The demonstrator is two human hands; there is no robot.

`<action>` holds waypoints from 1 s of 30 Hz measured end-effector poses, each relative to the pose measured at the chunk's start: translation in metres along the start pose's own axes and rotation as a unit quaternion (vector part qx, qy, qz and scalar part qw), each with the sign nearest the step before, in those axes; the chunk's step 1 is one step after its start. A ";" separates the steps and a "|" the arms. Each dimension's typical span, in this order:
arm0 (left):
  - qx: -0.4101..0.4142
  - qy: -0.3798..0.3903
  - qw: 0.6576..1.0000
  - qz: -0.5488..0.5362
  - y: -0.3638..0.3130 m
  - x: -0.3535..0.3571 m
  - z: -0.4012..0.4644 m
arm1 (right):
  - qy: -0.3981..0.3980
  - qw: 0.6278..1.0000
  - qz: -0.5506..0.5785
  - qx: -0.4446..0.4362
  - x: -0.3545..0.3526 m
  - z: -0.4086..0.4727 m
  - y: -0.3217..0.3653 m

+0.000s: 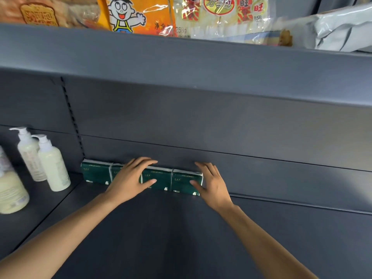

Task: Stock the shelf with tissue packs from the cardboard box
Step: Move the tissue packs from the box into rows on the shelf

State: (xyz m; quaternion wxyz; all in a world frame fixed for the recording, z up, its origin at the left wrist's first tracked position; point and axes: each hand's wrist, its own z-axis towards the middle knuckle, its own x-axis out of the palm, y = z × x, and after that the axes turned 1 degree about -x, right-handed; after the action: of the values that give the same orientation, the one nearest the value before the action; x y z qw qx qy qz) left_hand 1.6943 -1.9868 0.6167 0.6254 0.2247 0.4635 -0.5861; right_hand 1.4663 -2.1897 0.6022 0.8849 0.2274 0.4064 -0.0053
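Observation:
Several dark green tissue packs (pixel 96 171) stand side by side in a row against the back wall of the dark grey shelf (pixel 165 234). My left hand (pixel 130 179) lies over the second and third packs, fingers on top and thumb on the front face. My right hand (pixel 211 183) touches the rightmost pack (pixel 184 183) at its right end, fingers fairly straight, thumb on its front. The cardboard box is out of view.
White pump bottles (pixel 53 164) stand on the shelf section to the left. The shelf above (pixel 181 57) overhangs and carries snack bags (pixel 136 15) and a grey plastic parcel (pixel 342 27). Bare shelf floor stretches right of the tissue row and in front of it.

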 end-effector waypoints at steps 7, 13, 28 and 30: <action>-0.032 -0.014 0.999 0.006 -0.022 -0.023 -0.036 | 0.070 0.995 0.060 -0.035 -0.015 -0.008 0.031; -0.080 -0.036 0.996 0.011 -0.048 -0.040 -0.085 | 0.118 0.985 0.088 -0.094 -0.018 -0.016 0.066; -0.271 -0.080 0.953 0.107 -0.068 -0.121 -0.311 | 0.285 0.914 0.152 -0.246 0.045 -0.074 0.208; -0.296 -0.082 0.945 0.114 -0.070 -0.135 -0.349 | 0.294 0.901 0.166 -0.272 0.056 -0.086 0.237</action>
State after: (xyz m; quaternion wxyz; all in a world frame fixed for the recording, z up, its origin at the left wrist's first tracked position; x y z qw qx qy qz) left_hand 1.5335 -1.6437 0.5851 0.7621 0.0322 0.5344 -0.3642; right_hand 1.4880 -1.9324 0.6074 0.7406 0.0328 0.5900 0.3197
